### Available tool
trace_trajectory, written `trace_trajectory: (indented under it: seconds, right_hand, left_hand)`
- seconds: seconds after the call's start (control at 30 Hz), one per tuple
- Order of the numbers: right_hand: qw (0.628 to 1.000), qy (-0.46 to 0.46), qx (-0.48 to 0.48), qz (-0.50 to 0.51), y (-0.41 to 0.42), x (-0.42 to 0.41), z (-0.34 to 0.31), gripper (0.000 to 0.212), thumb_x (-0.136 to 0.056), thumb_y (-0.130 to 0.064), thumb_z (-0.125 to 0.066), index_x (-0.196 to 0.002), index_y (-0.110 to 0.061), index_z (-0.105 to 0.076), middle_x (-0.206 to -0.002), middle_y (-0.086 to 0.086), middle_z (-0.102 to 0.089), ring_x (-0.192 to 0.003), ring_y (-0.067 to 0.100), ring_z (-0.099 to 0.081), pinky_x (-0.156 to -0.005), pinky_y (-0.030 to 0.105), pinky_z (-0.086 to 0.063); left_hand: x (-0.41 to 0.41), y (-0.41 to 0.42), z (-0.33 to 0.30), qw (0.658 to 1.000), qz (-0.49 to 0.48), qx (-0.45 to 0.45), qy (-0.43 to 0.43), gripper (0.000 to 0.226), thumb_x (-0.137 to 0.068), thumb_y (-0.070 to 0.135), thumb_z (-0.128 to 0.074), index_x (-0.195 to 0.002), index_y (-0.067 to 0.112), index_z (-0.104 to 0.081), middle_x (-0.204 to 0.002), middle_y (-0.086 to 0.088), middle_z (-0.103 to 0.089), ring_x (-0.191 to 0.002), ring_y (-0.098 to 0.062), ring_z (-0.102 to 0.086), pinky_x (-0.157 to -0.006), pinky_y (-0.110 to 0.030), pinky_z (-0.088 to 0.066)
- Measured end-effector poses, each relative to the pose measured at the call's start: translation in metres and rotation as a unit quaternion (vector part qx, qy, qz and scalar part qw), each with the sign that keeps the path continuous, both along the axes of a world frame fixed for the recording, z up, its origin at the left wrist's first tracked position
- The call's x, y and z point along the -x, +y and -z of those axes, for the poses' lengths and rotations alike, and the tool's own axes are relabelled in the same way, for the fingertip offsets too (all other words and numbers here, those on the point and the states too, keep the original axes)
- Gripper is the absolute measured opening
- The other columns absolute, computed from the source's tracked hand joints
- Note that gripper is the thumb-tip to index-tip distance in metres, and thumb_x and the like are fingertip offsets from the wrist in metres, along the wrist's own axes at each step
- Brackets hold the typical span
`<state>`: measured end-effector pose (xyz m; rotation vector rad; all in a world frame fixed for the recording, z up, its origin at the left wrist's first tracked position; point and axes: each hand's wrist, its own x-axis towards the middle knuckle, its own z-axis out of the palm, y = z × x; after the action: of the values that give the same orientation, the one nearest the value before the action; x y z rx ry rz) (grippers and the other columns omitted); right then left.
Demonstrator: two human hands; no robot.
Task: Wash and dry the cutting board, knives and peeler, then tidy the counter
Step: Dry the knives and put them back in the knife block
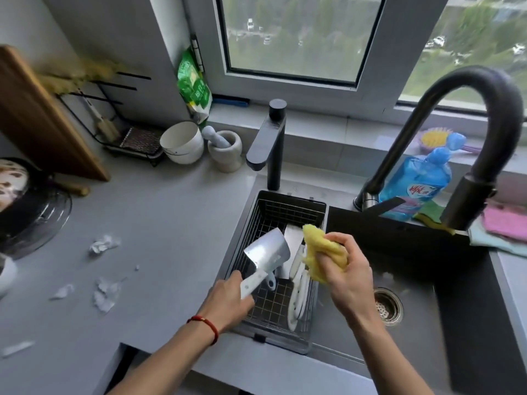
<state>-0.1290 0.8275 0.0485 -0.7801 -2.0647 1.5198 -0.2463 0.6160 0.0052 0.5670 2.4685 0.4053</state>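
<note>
1. Head view, looking down over the sink: the left hand (228, 302) is wrapped round the white handle of a cleaver (266, 253), holding the blade tilted up above the wire drain basket (296, 208). The right hand (346, 270) clutches a bunched yellow cloth (322, 256) just right of the blade, apart from it by a small gap.
2. I'd judge this to be the drying stage for the cleaver: the tap (467, 138) shows no running water, and the cloth is poised to wipe the steel.
3. The cutting board (37, 115) already stands upright at the far left of the counter (159, 212), leaning against the wall, so it looks finished.
4. Still in the basket: a second knife (293, 238) lying flat with its blade pointing far, plus several white handles (298, 292) stacked along the basket's right side. A small pale loop near the cleaver's handle may be the peeler; I can't tell for certain.
5. The sink basin (427, 252) to the right holds nothing but its drain strainer (387, 306).
6. Tidying remains: crumpled white scraps (104, 243) are scattered on the counter's left part, near and mid.
7. Far behind, a white pot (182, 142) and a stone mortar (225, 151) with its pestle stand beside the smaller tap.
</note>
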Motion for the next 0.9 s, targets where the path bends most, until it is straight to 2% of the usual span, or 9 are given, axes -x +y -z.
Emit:
trace_trajectory:
  seconds: [0.07,0.17,0.3,0.4,0.53,0.6,0.7,0.77,0.9]
  right_hand:
    - [0.998,0.017,-0.017,-0.059,-0.026,0.019,0.001,0.031,-0.093,-0.016,-0.072,-0.114,-0.037,-0.067,-0.107,-0.021,-0.069,-0.099,-0.002,-0.066,-0.073,0.013,-0.057]
    - [0.987,-0.019,-0.086,-0.138,-0.064,0.044,0.012,0.027,-0.092,-0.017,-0.073,-0.118,-0.026,-0.072,-0.117,-0.008,-0.068,-0.107,0.006,-0.062,-0.092,0.029,-0.054]
    - [0.961,0.038,-0.179,-0.206,-0.081,0.048,0.023,0.025,-0.089,-0.013,-0.077,-0.113,-0.011,-0.077,-0.112,0.008,-0.067,-0.105,0.025,-0.061,-0.09,0.037,-0.051]
    - [0.983,0.009,-0.146,-0.107,-0.059,0.053,0.019,0.025,-0.086,-0.006,-0.077,-0.111,-0.011,-0.075,-0.11,0.008,-0.065,-0.102,0.024,-0.059,-0.09,0.042,-0.053]
    - [0.994,-0.045,-0.102,0.013,-0.039,0.061,0.01,0.021,-0.095,-0.018,-0.07,-0.116,-0.018,-0.072,-0.112,0.004,-0.058,-0.101,0.015,-0.056,-0.094,0.036,-0.054]
    - [0.992,0.003,-0.128,-0.015,-0.051,0.056,0.009,0.027,-0.092,-0.014,-0.073,-0.117,-0.022,-0.072,-0.113,0.0,-0.056,-0.1,0.008,-0.054,-0.091,0.025,-0.053]
    - [0.972,0.041,-0.187,-0.134,-0.072,0.051,0.013,0.032,-0.086,-0.014,-0.075,-0.116,-0.025,-0.072,-0.116,0.0,-0.055,-0.105,0.007,-0.053,-0.091,0.011,-0.045]
    - [0.977,0.029,-0.178,-0.117,-0.063,0.059,0.022,0.027,-0.089,-0.01,-0.073,-0.114,-0.021,-0.075,-0.116,0.005,-0.056,-0.106,0.014,-0.055,-0.092,0.02,-0.05]
    - [0.992,-0.1,-0.072,0.009,-0.017,0.066,0.031,0.016,-0.096,-0.013,-0.066,-0.108,-0.02,-0.076,-0.108,0.005,-0.057,-0.102,0.022,-0.059,-0.09,0.037,-0.056]
  left_hand:
    - [-0.011,-0.016,-0.021,0.999,0.008,-0.032,0.028,0.028,-0.095,0.043,-0.064,-0.103,0.026,-0.043,-0.087,0.008,-0.052,-0.072,-0.006,-0.059,-0.049,-0.014,-0.044]
    - [-0.022,-0.028,-0.043,0.996,0.029,-0.066,0.056,0.029,-0.094,0.049,-0.063,-0.1,0.027,-0.044,-0.083,0.007,-0.055,-0.069,-0.008,-0.058,-0.049,-0.015,-0.043]
    - [-0.029,-0.041,-0.058,0.993,0.014,-0.098,0.065,0.026,-0.094,0.045,-0.064,-0.091,0.028,-0.044,-0.077,0.006,-0.056,-0.062,-0.009,-0.054,-0.048,-0.016,-0.037]
    - [-0.031,-0.047,-0.065,0.99,0.014,-0.116,0.075,0.028,-0.094,0.044,-0.065,-0.089,0.026,-0.044,-0.073,0.005,-0.052,-0.058,-0.008,-0.051,-0.048,-0.017,-0.038]
    - [-0.03,-0.052,-0.072,0.99,0.013,-0.122,0.076,0.03,-0.093,0.042,-0.066,-0.088,0.025,-0.043,-0.073,0.005,-0.051,-0.059,-0.008,-0.05,-0.049,-0.015,-0.038]
    - [-0.029,-0.053,-0.075,0.991,0.017,-0.117,0.068,0.029,-0.094,0.042,-0.067,-0.089,0.026,-0.043,-0.077,0.005,-0.052,-0.06,-0.008,-0.052,-0.05,-0.012,-0.039]
    - [-0.028,-0.052,-0.08,0.989,0.022,-0.122,0.08,0.027,-0.093,0.04,-0.067,-0.089,0.027,-0.044,-0.075,0.004,-0.054,-0.06,-0.009,-0.052,-0.05,-0.014,-0.04]
    - [-0.028,-0.055,-0.082,0.989,0.031,-0.116,0.088,0.029,-0.093,0.039,-0.067,-0.086,0.028,-0.042,-0.072,0.004,-0.051,-0.058,-0.009,-0.05,-0.051,-0.014,-0.04]
    - [-0.031,-0.064,-0.081,0.994,0.023,-0.093,0.061,0.029,-0.093,0.039,-0.067,-0.086,0.026,-0.043,-0.076,0.005,-0.051,-0.062,-0.009,-0.051,-0.051,-0.014,-0.04]
